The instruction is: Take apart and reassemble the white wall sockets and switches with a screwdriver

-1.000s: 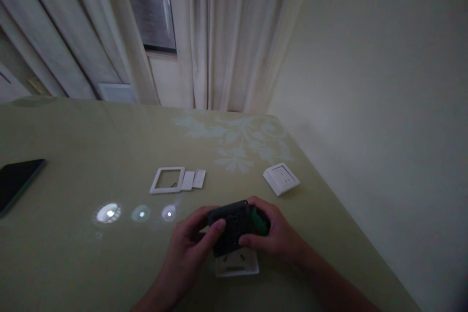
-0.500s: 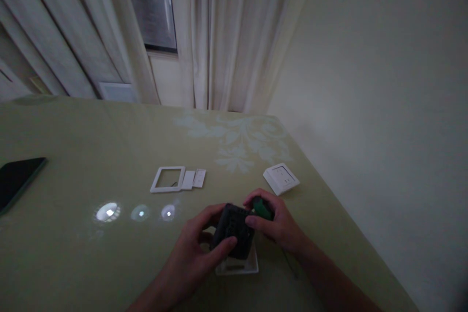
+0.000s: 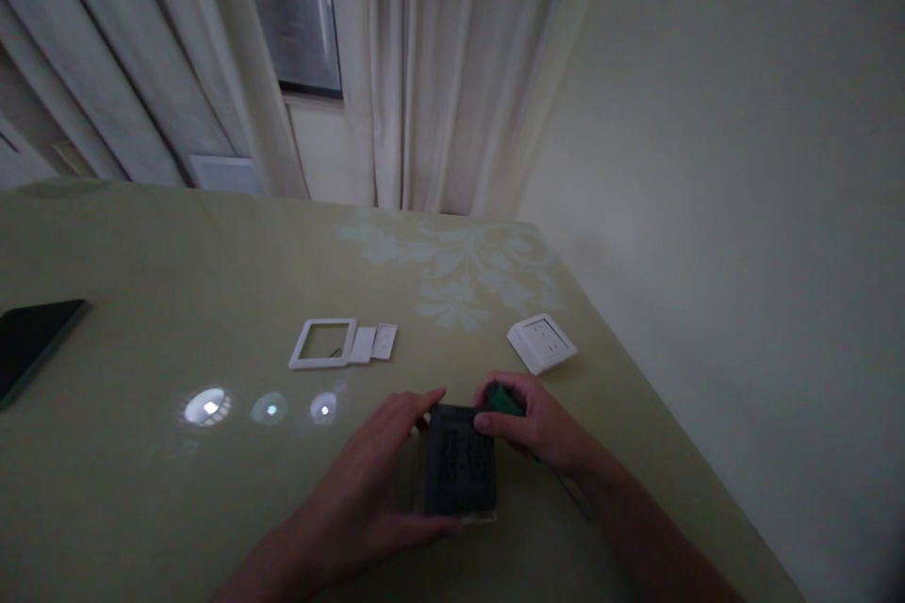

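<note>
A dark square module (image 3: 460, 466) lies flat on a white plate near the table's front edge, and only the plate's front rim (image 3: 487, 517) shows. My left hand (image 3: 382, 490) rests along the module's left side, thumb curled at its front corner. My right hand (image 3: 537, 429) holds a green-handled tool (image 3: 504, 399) and touches the module's far right corner with its fingertips.
On the green table (image 3: 141, 490) lie a white frame (image 3: 323, 344) with two small white pieces (image 3: 374, 342) beside it, a white socket (image 3: 541, 343) at the right, and a dark phone (image 3: 32, 344) at the left edge. Curtains and a wall stand behind.
The dark module was held tilted above the white plate in both hands. It now lies flat on the plate, with my left hand moved to its side.
</note>
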Tool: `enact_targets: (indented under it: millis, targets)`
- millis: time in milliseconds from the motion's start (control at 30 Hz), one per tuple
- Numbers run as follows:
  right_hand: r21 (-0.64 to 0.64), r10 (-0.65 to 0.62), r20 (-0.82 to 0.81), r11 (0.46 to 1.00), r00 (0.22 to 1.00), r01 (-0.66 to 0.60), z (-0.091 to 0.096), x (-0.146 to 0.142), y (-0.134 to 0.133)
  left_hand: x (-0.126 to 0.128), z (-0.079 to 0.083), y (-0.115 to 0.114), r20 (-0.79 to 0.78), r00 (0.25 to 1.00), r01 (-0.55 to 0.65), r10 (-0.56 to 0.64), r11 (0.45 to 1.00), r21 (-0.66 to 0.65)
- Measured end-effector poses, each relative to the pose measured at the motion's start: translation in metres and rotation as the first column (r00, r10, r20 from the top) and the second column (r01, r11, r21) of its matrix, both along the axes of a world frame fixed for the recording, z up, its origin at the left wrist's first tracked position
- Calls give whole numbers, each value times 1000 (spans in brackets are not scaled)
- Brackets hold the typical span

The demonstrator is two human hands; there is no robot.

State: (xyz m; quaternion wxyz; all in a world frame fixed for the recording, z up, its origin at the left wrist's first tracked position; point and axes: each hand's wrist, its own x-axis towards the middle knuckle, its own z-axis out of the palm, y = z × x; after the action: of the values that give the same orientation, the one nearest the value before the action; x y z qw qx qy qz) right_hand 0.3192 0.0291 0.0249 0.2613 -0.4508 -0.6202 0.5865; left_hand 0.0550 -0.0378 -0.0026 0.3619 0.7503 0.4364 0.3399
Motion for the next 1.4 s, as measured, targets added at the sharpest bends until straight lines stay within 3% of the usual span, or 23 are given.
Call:
enact_targets:
  millis: [167,500,733,867,1100,1400]
  targets:
    - [52,63,50,997,997,-66,-2,2,3,-2,8,4,-90,995,41,-34,996,75]
    - [154,101,209,979,973,-134,-6,3,5,4,12,8,-213,976,65,-45,994,91]
    - [204,54,247,973,967,-106,-3,2,3,7,19,6,-246,965,78,-95,994,-79]
    - [269,8,306,959,952,-94,-5,3,4,9,24,6,-254,961,81,-108,990,-112]
    - [226,72,321,962,944,-151,-5,5,7,8,22,7,-200,971,114,-130,989,-91]
    - [201,109,320,963,941,-180,-8,8,10,6,19,7,-240,960,126,-146,987,-97]
